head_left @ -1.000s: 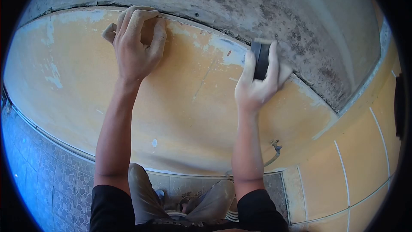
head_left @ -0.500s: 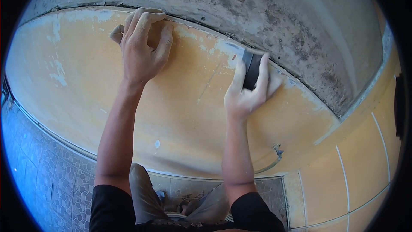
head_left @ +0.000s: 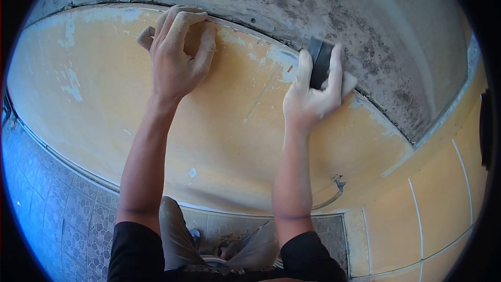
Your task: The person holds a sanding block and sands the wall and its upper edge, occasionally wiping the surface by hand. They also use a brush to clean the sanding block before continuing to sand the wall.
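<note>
My right hand (head_left: 313,91), white with dust, is closed around a black sanding block (head_left: 321,62). Thumb and fingers lie along its sides, and it overlaps the top edge of the yellow wall (head_left: 219,141) and the stained grey surface beyond. To the left, my left hand (head_left: 180,55) rests at the same edge, its dusty fingers bent over the rim and spread from the thumb. It holds no tool. Patches of bare white show along the rim where the yellow paint is worn off.
A stained grey concrete surface (head_left: 355,26) borders the wall's top edge. Low on the wall sits a tap (head_left: 338,181) with a hose. Patterned tiles (head_left: 78,219) cover the floor at lower left. Lined yellow panels (head_left: 391,219) stand at the right.
My right hand has moved up and slightly right with the sanding block, from the wall's rim to over the grey surface. My left hand stays at the edge.
</note>
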{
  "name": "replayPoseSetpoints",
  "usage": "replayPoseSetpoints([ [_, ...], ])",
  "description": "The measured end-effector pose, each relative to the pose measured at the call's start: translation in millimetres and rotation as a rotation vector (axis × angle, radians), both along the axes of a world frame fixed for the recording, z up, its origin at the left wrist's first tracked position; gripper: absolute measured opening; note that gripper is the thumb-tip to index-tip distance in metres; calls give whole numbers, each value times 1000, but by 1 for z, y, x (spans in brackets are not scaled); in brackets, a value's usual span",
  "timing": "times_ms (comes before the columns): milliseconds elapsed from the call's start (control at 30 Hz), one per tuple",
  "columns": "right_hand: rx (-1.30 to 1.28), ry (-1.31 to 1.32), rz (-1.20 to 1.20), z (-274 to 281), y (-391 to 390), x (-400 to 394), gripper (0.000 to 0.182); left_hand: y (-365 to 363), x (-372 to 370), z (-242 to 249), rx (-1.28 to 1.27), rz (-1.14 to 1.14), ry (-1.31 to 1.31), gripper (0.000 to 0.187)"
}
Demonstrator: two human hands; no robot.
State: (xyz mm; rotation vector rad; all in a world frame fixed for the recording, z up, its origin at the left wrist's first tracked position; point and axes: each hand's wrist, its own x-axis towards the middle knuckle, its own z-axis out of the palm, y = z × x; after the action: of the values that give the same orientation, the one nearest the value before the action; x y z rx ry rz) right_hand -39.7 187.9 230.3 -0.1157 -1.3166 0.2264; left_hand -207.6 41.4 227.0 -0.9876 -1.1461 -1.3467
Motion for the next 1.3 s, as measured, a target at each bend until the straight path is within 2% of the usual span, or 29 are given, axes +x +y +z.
replayPoseSetpoints([
  [67, 154, -30, -242, 1, 0, -3, 52, -5, -2, 1, -20, -16, -2, 23],
  [100, 151, -136, -323, -36, -6, 4, 55, -7, -2, 0, -38, -13, 0, 24],
  [133, 71, -129, -267, -96, -7, 3, 58, -8, -2, 0, -51, -10, 9, 24],
  [200, 163, -263, -382, -221, -3, 15, 59, -8, -4, 0, -49, -25, 21, 25],
  [233, 154, -339, -368, -258, -9, 24, 59, -7, -6, 0, -42, -30, 29, 26],
  [300, 168, -374, -364, -240, -10, 32, 63, -4, -7, 0, -30, -14, 36, 25],
  [333, 155, -313, -354, -208, -3, 32, 63, -4, -7, -1, -19, -3, 40, 25],
  [400, 129, -150, -273, -107, 12, 27, 60, -3, -5, -2, -34, 8, 26, 24],
  [433, 138, -109, -309, -55, 13, 30, 54, -3, -5, -1, -25, 26, 18, 24],
  [500, -76, -79, -201, 10, 5, 35, 54, -2, -6, 0, -16, 34, 23, 24],
  [567, -74, -46, -79, -15, 9, 26, 56, -3, -5, -3, -27, 29, 25, 23],
  [600, 85, -16, -172, -62, 15, 15, 56, -2, -5, -3, -27, 19, 19, 23],
  [633, 100, -154, -356, -117, 6, 20, 62, -2, -6, -1, -16, 13, 20, 23],
  [667, 97, -217, -366, -189, 9, 22, 67, -2, -8, 1, -6, 14, 28, 23],
  [700, 207, -304, -491, -251, 15, 32, 66, -1, -9, 1, -1, 13, 36, 23],
  [733, 215, -308, -488, -253, 14, 40, 66, -1, -8, -1, 0, 12, 36, 23],
  [800, 240, -517, -530, -250, 8, 60, 61, 1, -12, -1, 9, 7, 56, 23],
  [833, 228, -395, -430, -216, 24, 55, 60, 2, -13, -1, 24, -1, 82, 23],
  [900, 67, -65, -263, -108, 31, 41, 55, 0, -7, -2, -1, 16, 55, 23],
  [967, 109, -54, -375, -20, 36, 51, 56, -1, -4, 0, -1, 42, 28, 23],
  [1000, -48, -14, -131, 2, 21, 48, 56, -2, -4, 0, -16, 70, 18, 23],
  [1033, -53, -20, -133, -10, 22, 45, 56, -2, -4, -1, -34, 98, 9, 23],
  [1100, 155, -90, -391, -67, 31, 40, 56, -1, -3, -4, -33, 52, 3, 24],
  [1200, 277, -450, -373, -234, 23, 68, 59, 1, -9, -2, 0, 3, 15, 24],
  [1233, 347, -578, -369, -257, 20, 78, 60, 2, -11, -3, 9, -10, 31, 24],
  [1300, 343, -598, -286, -233, 34, 83, 60, 3, -11, -2, 12, 2, 21, 25],
])
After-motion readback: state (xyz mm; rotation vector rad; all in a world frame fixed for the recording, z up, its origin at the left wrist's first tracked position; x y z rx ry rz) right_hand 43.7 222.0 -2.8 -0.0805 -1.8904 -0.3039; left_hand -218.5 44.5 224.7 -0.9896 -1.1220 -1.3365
